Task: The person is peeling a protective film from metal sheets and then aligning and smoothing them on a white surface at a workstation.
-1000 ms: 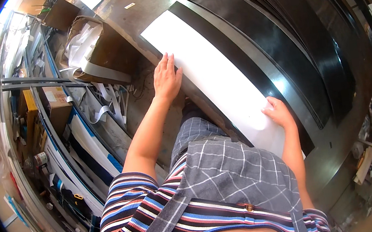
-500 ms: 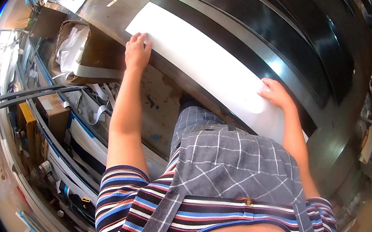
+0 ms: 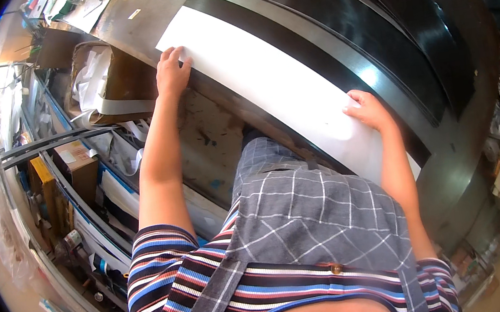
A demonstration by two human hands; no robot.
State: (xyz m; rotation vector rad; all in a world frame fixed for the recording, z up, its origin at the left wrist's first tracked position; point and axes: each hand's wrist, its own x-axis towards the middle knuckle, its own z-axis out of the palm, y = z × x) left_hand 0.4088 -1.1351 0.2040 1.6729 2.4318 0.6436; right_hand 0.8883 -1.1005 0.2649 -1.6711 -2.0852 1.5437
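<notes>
Head view: the left hand (image 3: pixel 172 71) curls its fingers at the near edge of a long, smooth white strip (image 3: pixel 251 67) lying beside a long black strip (image 3: pixel 271 32); the right hand (image 3: pixel 370 110), thumb and forefinger narrowly spaced, touches the white strip's far edge, on a shiny grey tabletop (image 3: pixel 439 178). Whether either pinches, I cannot tell. Positioning seems in hand, calling for even two-handed control.

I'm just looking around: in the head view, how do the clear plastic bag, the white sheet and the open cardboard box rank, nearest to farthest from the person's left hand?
From the left hand:
1. White sheet: at the fingertips, stretching to the right.
2. Open cardboard box: just left of the hand.
3. Clear plastic bag: far left.
</notes>
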